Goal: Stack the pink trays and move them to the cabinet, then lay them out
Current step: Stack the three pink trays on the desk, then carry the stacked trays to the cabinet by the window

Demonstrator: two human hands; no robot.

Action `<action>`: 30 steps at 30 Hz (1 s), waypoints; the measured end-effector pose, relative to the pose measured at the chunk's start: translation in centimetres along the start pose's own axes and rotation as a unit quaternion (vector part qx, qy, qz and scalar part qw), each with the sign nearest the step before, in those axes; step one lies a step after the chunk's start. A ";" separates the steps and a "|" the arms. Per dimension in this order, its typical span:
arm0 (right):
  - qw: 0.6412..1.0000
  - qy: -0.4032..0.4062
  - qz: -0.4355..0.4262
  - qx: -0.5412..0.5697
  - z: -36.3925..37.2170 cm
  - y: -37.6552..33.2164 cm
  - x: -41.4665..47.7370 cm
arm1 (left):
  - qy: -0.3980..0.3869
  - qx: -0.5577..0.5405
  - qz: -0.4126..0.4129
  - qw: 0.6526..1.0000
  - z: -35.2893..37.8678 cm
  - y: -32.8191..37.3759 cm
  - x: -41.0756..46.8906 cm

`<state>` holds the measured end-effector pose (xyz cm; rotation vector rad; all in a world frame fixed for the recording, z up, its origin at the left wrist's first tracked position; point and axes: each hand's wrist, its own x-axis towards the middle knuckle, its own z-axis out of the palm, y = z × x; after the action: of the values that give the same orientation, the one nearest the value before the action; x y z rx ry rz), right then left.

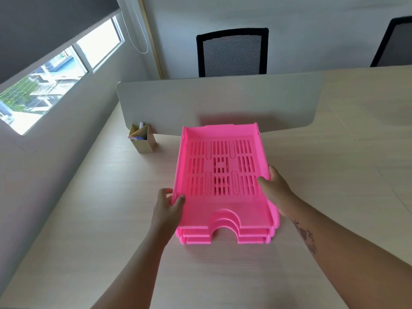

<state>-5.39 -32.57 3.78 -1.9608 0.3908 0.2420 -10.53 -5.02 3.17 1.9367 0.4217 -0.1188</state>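
Three pink slotted trays (pixel 223 210) lie nested in one stack on the pale wooden desk (pixel 111 230), their arched cut-outs facing me. My left hand (pixel 168 207) grips the left wall of the top tray, thumb inside and fingers outside. My right hand (pixel 275 189) holds the right wall of the same stack, thumb resting on the tray floor. The top tray's far end is tilted slightly above the ones below. No cabinet is in view.
A grey divider panel (pixel 218 103) stands across the desk just behind the trays. A cardboard pen holder (pixel 142 139) sits to the left of the trays by the divider. Two black mesh chairs (pixel 231 52) stand beyond it. A window is at the left.
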 end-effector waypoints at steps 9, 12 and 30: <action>0.987 -0.028 0.066 0.143 0.7 5.2 -6.4 | -0.094 -0.090 -0.010 0.991 1.0 -6.9 -2.0; 0.985 -0.003 0.083 0.149 2.4 7.1 -8.0 | -0.099 -0.118 -0.025 0.988 1.6 -7.8 -1.6; 0.966 -0.009 0.088 0.242 1.4 1.9 -4.0 | 0.031 -0.307 -0.123 0.943 2.3 0.5 -1.4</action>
<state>-9.82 -31.42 2.95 -1.4451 0.5571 0.2511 -11.38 -7.64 3.05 1.2719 0.6554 -0.0754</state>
